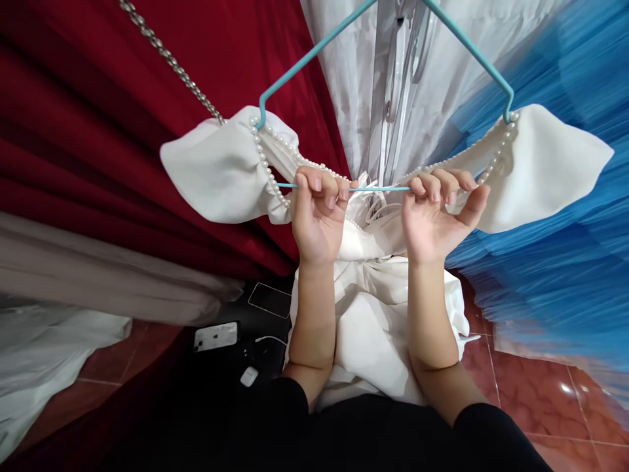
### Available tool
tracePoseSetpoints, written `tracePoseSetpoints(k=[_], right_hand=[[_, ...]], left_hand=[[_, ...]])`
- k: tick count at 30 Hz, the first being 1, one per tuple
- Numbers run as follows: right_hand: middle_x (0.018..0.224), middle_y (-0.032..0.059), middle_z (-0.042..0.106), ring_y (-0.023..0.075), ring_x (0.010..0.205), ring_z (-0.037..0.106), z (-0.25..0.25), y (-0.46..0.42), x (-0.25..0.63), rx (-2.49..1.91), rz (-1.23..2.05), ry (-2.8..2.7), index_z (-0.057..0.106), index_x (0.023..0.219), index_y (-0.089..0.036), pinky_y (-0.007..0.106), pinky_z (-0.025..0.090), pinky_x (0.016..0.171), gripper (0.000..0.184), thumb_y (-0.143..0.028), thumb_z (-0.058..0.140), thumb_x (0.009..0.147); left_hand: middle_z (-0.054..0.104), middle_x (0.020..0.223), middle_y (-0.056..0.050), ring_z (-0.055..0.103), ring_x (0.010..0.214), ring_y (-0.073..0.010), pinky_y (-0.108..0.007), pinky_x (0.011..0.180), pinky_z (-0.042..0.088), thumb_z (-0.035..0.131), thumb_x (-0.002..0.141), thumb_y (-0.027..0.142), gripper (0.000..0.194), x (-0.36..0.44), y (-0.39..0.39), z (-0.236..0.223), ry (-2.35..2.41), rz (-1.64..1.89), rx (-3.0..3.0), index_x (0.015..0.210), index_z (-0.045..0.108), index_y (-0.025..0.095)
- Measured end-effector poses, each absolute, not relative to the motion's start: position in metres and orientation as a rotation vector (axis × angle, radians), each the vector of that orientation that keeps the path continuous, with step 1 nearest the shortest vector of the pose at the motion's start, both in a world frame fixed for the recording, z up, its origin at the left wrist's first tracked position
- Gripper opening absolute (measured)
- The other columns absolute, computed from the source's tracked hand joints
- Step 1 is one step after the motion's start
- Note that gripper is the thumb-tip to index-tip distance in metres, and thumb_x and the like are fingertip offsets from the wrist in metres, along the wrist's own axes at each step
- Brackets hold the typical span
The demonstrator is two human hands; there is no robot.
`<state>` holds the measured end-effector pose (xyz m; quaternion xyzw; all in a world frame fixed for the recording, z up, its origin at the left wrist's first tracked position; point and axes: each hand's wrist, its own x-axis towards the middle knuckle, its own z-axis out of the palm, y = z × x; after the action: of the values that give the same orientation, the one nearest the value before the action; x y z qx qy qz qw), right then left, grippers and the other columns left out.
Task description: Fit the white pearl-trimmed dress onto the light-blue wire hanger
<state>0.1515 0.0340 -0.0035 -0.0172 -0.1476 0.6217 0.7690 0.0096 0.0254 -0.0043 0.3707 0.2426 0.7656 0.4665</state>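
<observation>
A light blue wire hanger (pixel 462 40) carries a white dress (pixel 378 314) with puffed sleeves and pearl trim (pixel 263 154) along its neckline. The trim hooks over the hanger's two upper corners. My left hand (pixel 318 213) is closed, its fingers curled over the hanger's lower bar, palm toward me. A short way to the right, my right hand (pixel 435 213) curls its fingers over the same bar, with the thumb held out to the side. Thin white laces (pixel 378 200) show between my hands. The dress skirt hangs down behind my forearms.
Dark red curtain (pixel 236 72) fabric hangs at the left with a metal chain (pixel 171 62). White fabric (pixel 339 59) hangs behind the hanger, blue tulle (pixel 545 216) at the right. A black surface holds phones (pixel 216 336) and a small white case (pixel 249 375). Red floor tiles (pixel 535 387) show below.
</observation>
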Motion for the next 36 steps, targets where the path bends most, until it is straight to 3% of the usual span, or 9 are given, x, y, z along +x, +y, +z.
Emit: tracePoseSetpoints(k=[2,5,10,12,15,19,24,30,36], right_hand=[[0.070,-0.0004,0.051,0.0168,0.070,0.051,-0.006,0.031,0.152,-0.064,1.337,-0.393,0.062,0.076,-0.030,0.041,0.049,0.088,0.031,-0.059,0.065,0.087],[0.066,-0.0009,0.044,0.0172,0.067,0.047,-0.006,0.036,0.156,-0.176,1.303,-0.534,0.058,0.070,-0.029,0.042,0.049,0.087,0.036,-0.060,0.064,0.086],[0.065,-0.0009,0.036,0.0180,0.066,0.043,-0.008,0.047,0.164,-0.278,1.259,-0.643,0.053,0.068,-0.029,0.043,0.049,0.088,0.036,-0.058,0.062,0.087],[0.067,-0.0004,0.038,0.0187,0.069,0.045,-0.010,0.047,0.164,-0.300,1.245,-0.681,0.054,0.070,-0.029,0.044,0.049,0.090,0.037,-0.061,0.060,0.087],[0.069,-0.0003,0.039,0.0186,0.069,0.044,-0.013,0.046,0.163,-0.305,1.237,-0.704,0.056,0.071,-0.030,0.044,0.049,0.092,0.039,-0.065,0.058,0.087],[0.068,-0.0003,0.037,0.0183,0.068,0.043,-0.014,0.049,0.164,-0.311,1.180,-0.792,0.057,0.072,-0.030,0.045,0.049,0.092,0.045,-0.072,0.054,0.087],[0.062,-0.0020,0.026,0.0165,0.061,0.038,-0.007,0.051,0.169,-0.323,1.117,-0.886,0.049,0.066,-0.028,0.042,0.053,0.083,0.047,-0.067,0.050,0.091],[0.059,-0.0030,0.024,0.0138,0.056,0.037,0.002,0.048,0.169,-0.371,1.095,-0.824,0.036,0.060,-0.024,0.035,0.055,0.072,0.052,-0.060,0.045,0.097],[0.061,-0.0029,0.025,0.0149,0.059,0.037,-0.007,0.053,0.165,-0.330,1.127,-0.855,0.037,0.063,-0.025,0.040,0.056,0.081,0.048,-0.058,0.046,0.096]], left_hand=[[0.067,0.087,-0.001,0.071,0.092,-0.0157,-0.034,0.099,0.058,0.055,0.098,0.056,0.032,0.005,0.018,-0.009,0.604,1.834,0.937,0.092,0.060,0.025],[0.073,0.122,-0.009,0.073,0.110,-0.0227,-0.033,0.092,0.060,0.056,0.097,0.056,0.040,0.000,-0.001,-0.011,0.741,1.584,1.080,0.114,0.072,0.023],[0.076,0.077,-0.004,0.073,0.071,-0.0183,-0.030,0.069,0.058,0.068,0.094,0.030,0.017,-0.004,-0.028,0.015,1.075,1.969,1.299,0.092,0.079,0.018],[0.075,0.086,-0.003,0.071,0.086,-0.0185,-0.037,0.089,0.059,0.073,0.086,0.015,0.008,-0.011,-0.022,0.029,1.068,2.332,1.429,0.092,0.078,0.018],[0.071,0.112,-0.007,0.061,0.120,-0.0221,-0.046,0.125,0.036,0.075,0.074,-0.002,0.037,-0.029,0.004,0.038,1.119,2.456,1.790,0.108,0.076,0.013],[0.069,0.110,-0.009,0.063,0.113,-0.0199,-0.036,0.110,0.049,0.047,0.074,-0.019,0.045,-0.044,0.041,0.036,1.253,2.411,1.720,0.096,0.074,0.009],[0.064,0.086,-0.002,0.064,0.088,-0.0125,-0.028,0.092,0.053,0.039,0.082,-0.020,0.038,-0.055,0.070,0.045,1.282,2.539,1.508,0.085,0.064,0.009],[0.055,0.085,-0.002,0.058,0.082,-0.0119,-0.027,0.086,0.049,0.030,0.080,-0.020,0.038,-0.108,0.085,0.031,1.439,2.658,1.382,0.086,0.058,0.006],[0.065,0.086,0.003,0.067,0.081,-0.0091,-0.024,0.085,0.055,0.061,0.079,-0.008,0.023,-0.108,0.058,-0.040,1.293,2.446,1.272,0.089,0.060,0.012]])
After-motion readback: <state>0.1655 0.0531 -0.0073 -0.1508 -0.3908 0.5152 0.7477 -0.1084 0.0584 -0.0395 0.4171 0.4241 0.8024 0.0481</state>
